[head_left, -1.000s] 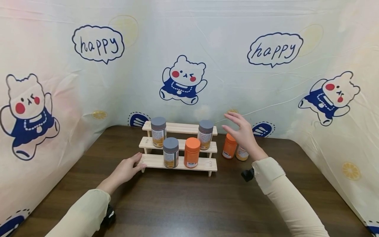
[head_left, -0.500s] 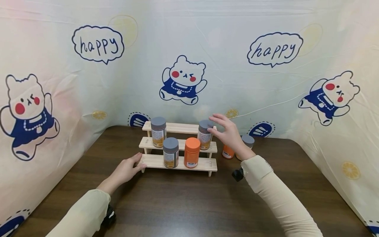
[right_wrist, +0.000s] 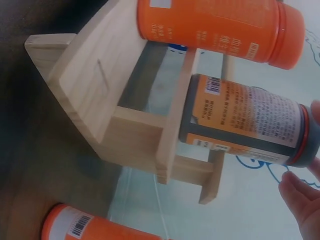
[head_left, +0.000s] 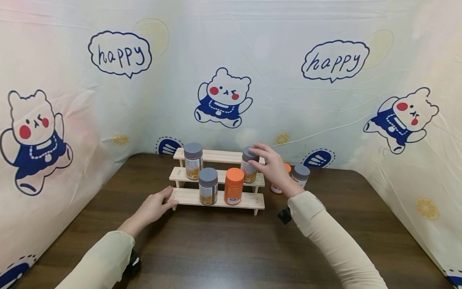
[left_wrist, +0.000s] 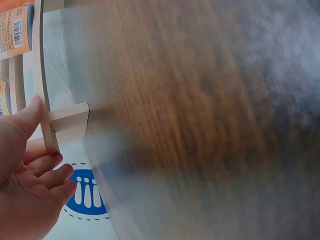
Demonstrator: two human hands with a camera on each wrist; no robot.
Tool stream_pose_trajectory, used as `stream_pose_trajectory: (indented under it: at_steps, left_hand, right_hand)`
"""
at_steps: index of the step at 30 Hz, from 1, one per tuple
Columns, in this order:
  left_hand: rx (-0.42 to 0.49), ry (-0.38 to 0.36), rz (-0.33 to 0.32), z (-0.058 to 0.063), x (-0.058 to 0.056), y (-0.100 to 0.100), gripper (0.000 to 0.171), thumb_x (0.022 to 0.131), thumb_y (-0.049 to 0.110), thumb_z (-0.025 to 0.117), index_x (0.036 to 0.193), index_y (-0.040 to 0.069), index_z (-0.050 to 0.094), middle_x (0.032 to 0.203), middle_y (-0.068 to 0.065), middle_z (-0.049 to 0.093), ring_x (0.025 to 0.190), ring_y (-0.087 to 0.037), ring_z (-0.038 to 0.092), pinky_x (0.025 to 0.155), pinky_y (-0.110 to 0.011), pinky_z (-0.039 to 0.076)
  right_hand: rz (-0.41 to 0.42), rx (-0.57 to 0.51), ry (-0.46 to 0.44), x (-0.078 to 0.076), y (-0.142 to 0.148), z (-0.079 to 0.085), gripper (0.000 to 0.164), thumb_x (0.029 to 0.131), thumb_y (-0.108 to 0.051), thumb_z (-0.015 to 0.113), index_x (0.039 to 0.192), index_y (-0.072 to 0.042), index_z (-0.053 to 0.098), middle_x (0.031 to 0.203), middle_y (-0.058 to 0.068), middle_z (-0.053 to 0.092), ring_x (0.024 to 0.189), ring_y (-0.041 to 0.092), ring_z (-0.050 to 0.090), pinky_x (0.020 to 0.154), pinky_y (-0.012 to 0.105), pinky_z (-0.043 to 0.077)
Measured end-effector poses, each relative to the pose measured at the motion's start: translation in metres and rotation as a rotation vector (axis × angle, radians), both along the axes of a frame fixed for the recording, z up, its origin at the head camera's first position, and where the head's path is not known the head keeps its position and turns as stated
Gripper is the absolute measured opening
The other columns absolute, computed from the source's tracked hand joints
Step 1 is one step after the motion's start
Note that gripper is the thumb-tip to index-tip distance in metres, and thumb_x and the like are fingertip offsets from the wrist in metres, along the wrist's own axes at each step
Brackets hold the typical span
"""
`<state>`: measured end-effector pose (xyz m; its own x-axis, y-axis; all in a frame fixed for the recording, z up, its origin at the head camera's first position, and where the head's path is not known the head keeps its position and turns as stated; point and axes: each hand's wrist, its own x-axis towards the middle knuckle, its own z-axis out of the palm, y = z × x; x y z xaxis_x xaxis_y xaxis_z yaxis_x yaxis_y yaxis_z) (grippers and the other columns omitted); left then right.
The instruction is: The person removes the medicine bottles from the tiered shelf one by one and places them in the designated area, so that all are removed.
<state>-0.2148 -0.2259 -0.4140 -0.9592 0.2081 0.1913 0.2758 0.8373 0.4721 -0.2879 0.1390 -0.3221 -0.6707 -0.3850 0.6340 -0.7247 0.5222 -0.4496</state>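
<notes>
My left hand [head_left: 153, 206] pinches the left end of a three-step wooden display rack [head_left: 187, 196]. In the left wrist view the thumb lies on the shelf board [left_wrist: 42, 85], with fingers beneath. My right hand [head_left: 272, 166] is at a grey-lidded jar [head_left: 249, 172] upright on the middle step's right end. Its fingers spread around the lid; in the right wrist view the thumb [right_wrist: 297, 200] looks slightly apart from it. Another grey-lidded jar [head_left: 193, 162] stands on the middle step's left. The lowest step bears a grey-lidded jar [head_left: 208, 188] and an orange jar [head_left: 234, 188].
Right of the rack, an orange jar [head_left: 276, 188] and a grey-lidded jar [head_left: 301, 174] stand on the brown wooden table [head_left: 216, 249], partly behind my right hand. A printed cloth [head_left: 281, 100] hangs behind and around the table.
My right hand has moved left from above the jars beside the rack to the grey-lidded jar on the middle step, then slightly lower. My left hand has stayed on the rack.
</notes>
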Motion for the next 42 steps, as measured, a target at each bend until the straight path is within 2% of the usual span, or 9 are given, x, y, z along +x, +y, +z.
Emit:
stream_pose_trajectory:
  at_steps: [8,17,25,35,42]
  left_hand:
    - [0.006,-0.021,0.001,0.000,0.001,0.000,0.060,0.091,0.026,0.059,0.133,-0.012,0.038,0.135,-0.030,0.037,0.121,-0.044,0.039,0.096,-0.054,0.033]
    - [0.005,-0.004,-0.004,0.000,0.001,0.000,0.060,0.091,0.025,0.059,0.133,-0.013,0.038,0.134,-0.030,0.038,0.120,-0.044,0.039,0.096,-0.054,0.033]
    - [0.013,-0.019,-0.004,0.000,-0.001,0.000,0.062,0.092,0.028,0.058,0.134,-0.012,0.037,0.135,-0.029,0.037,0.121,-0.043,0.038,0.096,-0.054,0.032]
    - [0.024,-0.043,-0.001,0.001,-0.002,0.000,0.063,0.092,0.029,0.058,0.135,-0.011,0.035,0.137,-0.030,0.035,0.122,-0.043,0.037,0.097,-0.054,0.031]
    - [0.020,-0.043,-0.004,0.000,-0.002,0.000,0.062,0.092,0.028,0.058,0.134,-0.012,0.036,0.136,-0.030,0.036,0.122,-0.044,0.037,0.097,-0.054,0.032]
  right_hand:
    - [-0.024,-0.006,0.017,0.000,-0.003,-0.008,0.035,0.084,-0.013,0.069,0.117,-0.005,0.064,0.127,0.013,0.052,0.115,0.026,0.049,0.085,0.041,0.048]
    - [-0.023,-0.054,0.041,-0.001,-0.005,-0.013,0.033,0.085,-0.013,0.068,0.117,-0.005,0.064,0.126,0.012,0.053,0.112,0.025,0.052,0.077,0.036,0.052]
    - [-0.020,-0.076,0.050,-0.001,-0.006,-0.012,0.032,0.084,-0.011,0.068,0.115,-0.003,0.065,0.124,0.015,0.054,0.111,0.026,0.053,0.084,0.040,0.048]
    - [-0.027,-0.095,0.032,0.000,-0.004,-0.009,0.031,0.084,-0.009,0.068,0.114,-0.001,0.065,0.125,0.014,0.054,0.112,0.026,0.053,0.082,0.040,0.049]
    - [-0.027,-0.106,0.041,0.002,-0.001,-0.004,0.031,0.084,-0.008,0.068,0.114,0.000,0.065,0.125,0.016,0.054,0.115,0.028,0.050,0.087,0.041,0.047]
